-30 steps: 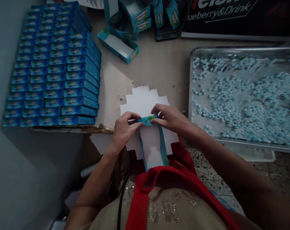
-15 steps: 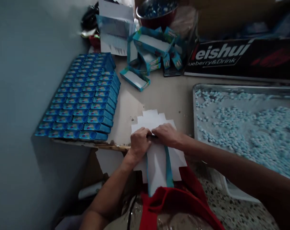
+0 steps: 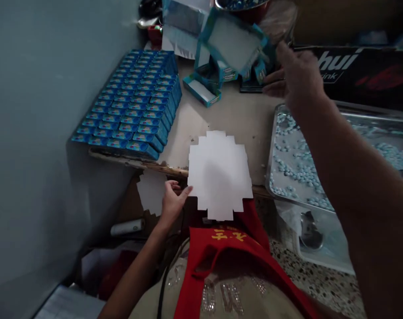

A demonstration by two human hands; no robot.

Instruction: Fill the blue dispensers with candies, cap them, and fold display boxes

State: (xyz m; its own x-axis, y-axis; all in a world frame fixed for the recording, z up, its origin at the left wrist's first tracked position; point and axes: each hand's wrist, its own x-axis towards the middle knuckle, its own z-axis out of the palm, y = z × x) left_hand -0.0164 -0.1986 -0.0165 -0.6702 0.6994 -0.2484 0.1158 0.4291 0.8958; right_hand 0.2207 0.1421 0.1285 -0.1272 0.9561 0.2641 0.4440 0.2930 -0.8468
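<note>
A stack of flat white card blanks point(image 3: 217, 175) with notched edges lies at the table's front edge and overhangs it. My left hand point(image 3: 174, 199) is at its left corner, thumb tip touching or just beside the card, fingers loosely bent and apart. My right hand point(image 3: 299, 77) is stretched out over the back right of the table, open and holding nothing. To its left, a slightly blurred blue open carton point(image 3: 234, 42) with a white inside is on top of or just above a pile of similar cartons point(image 3: 203, 91).
Rows of small blue packs point(image 3: 131, 108) stand at the left by the wall. A metal tray point(image 3: 271, 177) of pale blue candies lies at the right, partly behind my forearm. Behind it is a black printed box point(image 3: 374, 79). A bowl point(image 3: 243, 4) stands at the back.
My right hand has left the white card and reached far forward and right. The carton I was folding is gone from the card blanks, and my left hand has moved left to their edge.
</note>
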